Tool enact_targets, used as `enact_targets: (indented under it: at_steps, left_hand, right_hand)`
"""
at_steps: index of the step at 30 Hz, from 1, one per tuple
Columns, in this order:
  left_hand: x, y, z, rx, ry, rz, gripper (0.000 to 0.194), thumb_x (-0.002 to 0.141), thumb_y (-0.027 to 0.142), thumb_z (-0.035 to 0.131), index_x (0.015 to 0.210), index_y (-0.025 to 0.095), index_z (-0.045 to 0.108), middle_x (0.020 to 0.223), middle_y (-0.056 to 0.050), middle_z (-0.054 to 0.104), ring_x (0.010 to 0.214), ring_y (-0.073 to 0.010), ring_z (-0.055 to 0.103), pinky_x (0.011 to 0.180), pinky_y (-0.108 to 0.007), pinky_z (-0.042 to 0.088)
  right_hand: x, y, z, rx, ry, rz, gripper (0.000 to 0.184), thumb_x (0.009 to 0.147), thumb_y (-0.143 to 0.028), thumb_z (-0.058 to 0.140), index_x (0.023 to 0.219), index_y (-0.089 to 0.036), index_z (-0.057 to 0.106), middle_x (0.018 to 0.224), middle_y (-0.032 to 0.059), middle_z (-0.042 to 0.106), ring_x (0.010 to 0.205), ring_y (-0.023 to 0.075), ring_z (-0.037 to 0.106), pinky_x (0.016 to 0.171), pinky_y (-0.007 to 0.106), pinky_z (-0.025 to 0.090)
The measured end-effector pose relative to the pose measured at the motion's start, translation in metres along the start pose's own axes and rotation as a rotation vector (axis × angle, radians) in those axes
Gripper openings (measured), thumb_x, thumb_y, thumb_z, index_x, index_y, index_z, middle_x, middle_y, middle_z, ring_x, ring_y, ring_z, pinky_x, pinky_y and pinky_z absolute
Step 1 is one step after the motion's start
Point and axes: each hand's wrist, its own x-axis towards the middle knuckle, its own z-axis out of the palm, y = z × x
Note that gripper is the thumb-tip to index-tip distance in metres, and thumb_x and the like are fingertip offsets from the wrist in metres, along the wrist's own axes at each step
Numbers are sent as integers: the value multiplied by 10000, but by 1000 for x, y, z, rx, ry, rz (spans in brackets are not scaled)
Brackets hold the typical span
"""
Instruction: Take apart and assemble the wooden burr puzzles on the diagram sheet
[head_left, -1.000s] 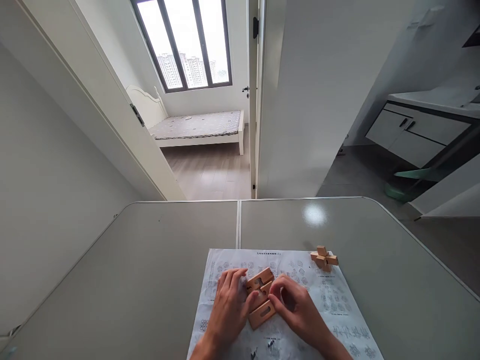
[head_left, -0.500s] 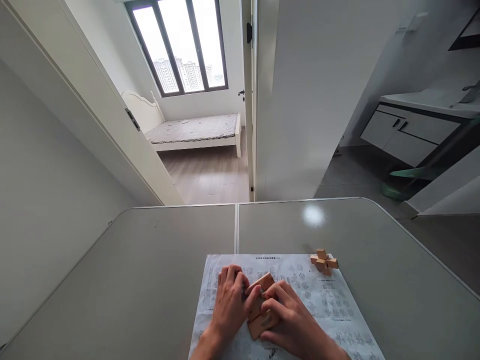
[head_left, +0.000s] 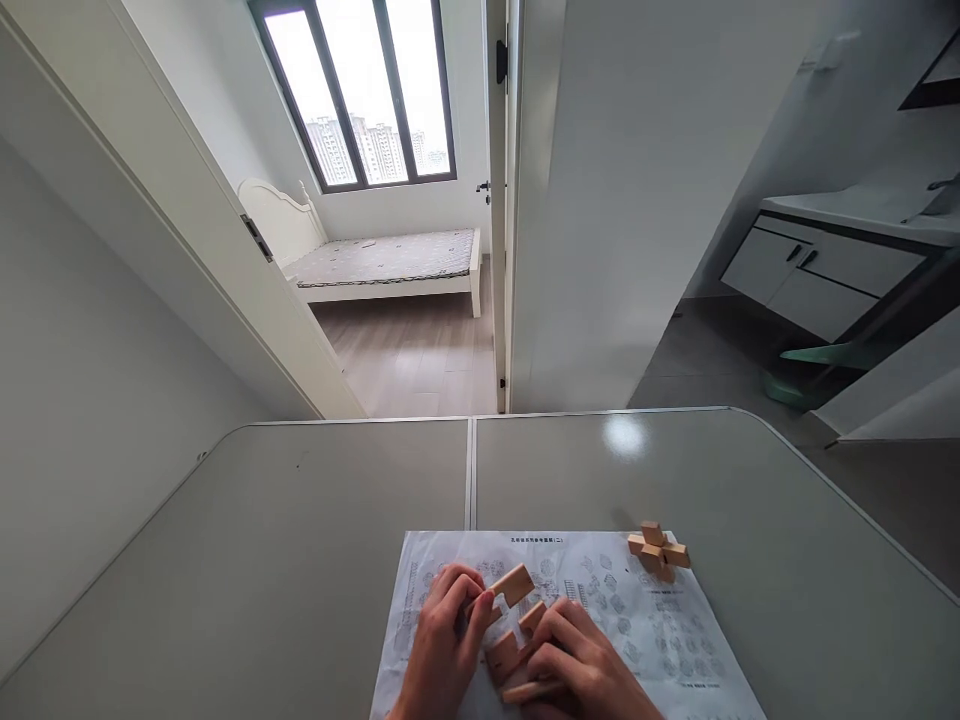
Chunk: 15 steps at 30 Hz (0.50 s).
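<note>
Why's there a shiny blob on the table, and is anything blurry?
Head view: the blob looks like light glaring off the table; head view: the window is mostly washed-out white; head view: a faint shadow lies beyond the wooden cross, and fine print on the sheet is too blurry to read.

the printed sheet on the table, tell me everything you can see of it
The printed sheet looks like white paper, slightly wrinkled, with a title line along its far edge and small diagrams too fine to make out. It lies on the table, its near edge out of the picture. The left hand and right hand, holding wooden pieces, cover part of it; a wooden cross sits at its far right corner.
</note>
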Motion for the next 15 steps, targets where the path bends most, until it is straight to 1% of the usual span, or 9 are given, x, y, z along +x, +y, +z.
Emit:
enact_targets:
  at_steps: [2,5,6,8,11,15]
  left_hand:
    - [-1,2,-1,-95,5,-48,402,1087,452,488,763,226,562,881,-52,652,756,-189,633,652,-257,545]
    - [-2,3,-5,-190,11,-80,434,1081,494,490,750,219,549,836,-41,616,690,-167,595,613,-229,524]
    - [-2,4,-6,-204,12,-87,440,1077,506,495,748,218,549,829,-38,610,686,-166,588,614,-226,519]
    - [-4,3,-8,-210,10,-111,447,1071,519,503,746,216,556,813,-33,605,678,-164,576,625,-225,511]
    - [-6,-2,-8,-212,51,-139,465,1055,546,526,733,213,574,793,-31,615,681,-167,575,636,-225,503]
    - [-8,-10,-1,-230,82,-116,490,1027,581,555,708,209,581,746,-22,620,639,-157,569,601,-217,484]
  right_hand:
    - [-2,3,0,98,42,44,247,780,-185,885,853,-241,656,850,25,665,818,227,652,741,330,561]
    - [-6,9,1,275,44,188,199,824,-204,855,831,-237,658,857,14,646,739,178,636,661,264,520]
    - [-8,11,2,323,30,233,192,841,-238,853,825,-235,662,857,13,643,706,163,617,623,247,498]
    - [-10,16,4,383,21,287,237,859,-352,859,802,-231,663,827,5,633,650,145,568,569,235,454]
    - [-11,24,7,409,30,305,338,880,-496,827,772,-229,650,778,-4,619,609,133,523,550,232,429]
    - [-9,26,3,416,9,305,364,889,-526,802,762,-231,632,764,1,633,620,147,537,581,242,444]
